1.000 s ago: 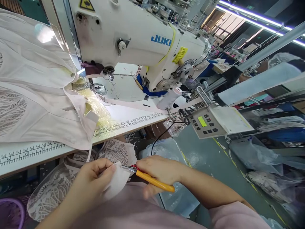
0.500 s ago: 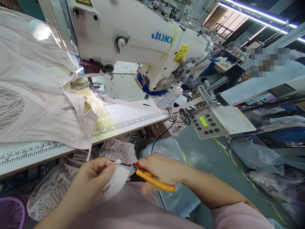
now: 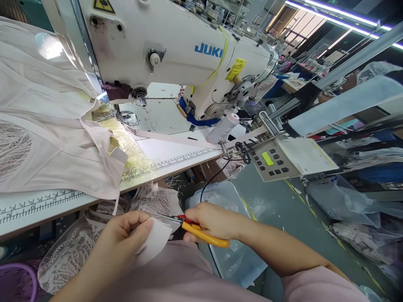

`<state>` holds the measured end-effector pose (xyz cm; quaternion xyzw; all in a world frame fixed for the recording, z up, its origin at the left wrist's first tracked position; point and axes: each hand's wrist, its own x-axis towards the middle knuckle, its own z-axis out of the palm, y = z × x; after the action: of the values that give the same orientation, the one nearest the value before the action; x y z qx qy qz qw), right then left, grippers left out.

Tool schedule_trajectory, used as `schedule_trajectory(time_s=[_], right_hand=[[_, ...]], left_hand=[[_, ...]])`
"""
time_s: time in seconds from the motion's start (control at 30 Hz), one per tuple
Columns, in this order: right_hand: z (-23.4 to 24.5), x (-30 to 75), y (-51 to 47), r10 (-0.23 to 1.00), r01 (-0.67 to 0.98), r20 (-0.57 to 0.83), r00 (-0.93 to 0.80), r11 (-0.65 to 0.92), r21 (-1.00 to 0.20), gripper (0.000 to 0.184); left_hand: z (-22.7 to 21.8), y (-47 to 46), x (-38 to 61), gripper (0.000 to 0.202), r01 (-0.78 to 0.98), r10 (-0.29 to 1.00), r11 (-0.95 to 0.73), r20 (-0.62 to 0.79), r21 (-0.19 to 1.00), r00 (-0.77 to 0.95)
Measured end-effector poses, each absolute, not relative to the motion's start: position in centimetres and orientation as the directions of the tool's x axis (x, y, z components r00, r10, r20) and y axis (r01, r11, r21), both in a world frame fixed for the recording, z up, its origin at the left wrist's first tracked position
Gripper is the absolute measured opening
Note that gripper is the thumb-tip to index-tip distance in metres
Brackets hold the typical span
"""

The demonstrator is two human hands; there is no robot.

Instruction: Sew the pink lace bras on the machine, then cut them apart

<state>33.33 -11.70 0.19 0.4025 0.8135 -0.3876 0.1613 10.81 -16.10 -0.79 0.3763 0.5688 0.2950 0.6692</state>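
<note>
Between the thumb and fingers of my left hand [image 3: 126,237] a white fabric piece [image 3: 157,241] is pinched, its free end hanging to the right. My right hand [image 3: 214,222] grips scissors [image 3: 206,235] with orange and red handles. Their blades point left along the top edge of the fabric, close to my left fingertips; the blades look nearly closed. A small pale scrap [image 3: 154,186] shows just above the blades. Behind my hands, lace garment pieces [image 3: 154,201] hang below the table edge.
A white sewing machine [image 3: 176,46] stands on the ruler-marked table [image 3: 176,161]. Pale garments [image 3: 47,155] are heaped at the left. A thread cone [image 3: 223,128] and control box [image 3: 272,159] sit right. Below are a clear plastic bin [image 3: 242,260] and a purple basket [image 3: 19,268].
The scissors' blades have closed further, and the fabric tip that stood above them is gone. A small scrap now appears above the blades. Both hands stay nearly in place.
</note>
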Motion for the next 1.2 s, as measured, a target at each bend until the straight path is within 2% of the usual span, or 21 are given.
schedule_trajectory(time_s=[0.2, 0.37, 0.57, 0.73, 0.87, 1.2], right_hand=[[0.2, 33.7, -11.0, 0.562, 0.720, -0.481, -0.673, 0.348, -0.601, 0.042], [-0.5, 33.4, -10.6, 0.565, 0.601, -0.322, -0.759, 0.420, -0.680, 0.051], [-1.3, 32.3, -10.4, 0.589, 0.553, -0.243, -0.771, 0.430, -0.713, 0.056], [-0.8, 32.6, -10.6, 0.517, 0.609, -0.361, -0.776, 0.469, -0.639, 0.054], [0.0, 32.9, -11.3, 0.485, 0.670, -0.464, -0.741, 0.488, -0.560, 0.053], [0.5, 32.8, -13.2, 0.595, 0.774, -0.495, -0.633, 0.486, -0.406, 0.067]], left_hand=[[-0.3, -16.3, 10.6, 0.035, 0.004, 0.818, 0.561, -0.556, 0.827, 0.149], [-0.5, -16.2, 10.4, 0.024, 0.031, 0.903, 0.426, -0.427, 0.904, 0.050], [-0.7, -16.1, 10.2, 0.030, -0.044, 0.838, 0.546, -0.545, 0.837, 0.032], [-0.9, -16.2, 10.3, 0.035, -0.135, 0.818, 0.572, -0.575, 0.809, 0.020], [-1.0, -16.3, 10.4, 0.034, -0.104, 0.822, 0.567, -0.570, 0.817, 0.004], [-0.9, -16.1, 10.5, 0.032, 0.026, 0.860, 0.506, -0.502, 0.862, -0.089]])
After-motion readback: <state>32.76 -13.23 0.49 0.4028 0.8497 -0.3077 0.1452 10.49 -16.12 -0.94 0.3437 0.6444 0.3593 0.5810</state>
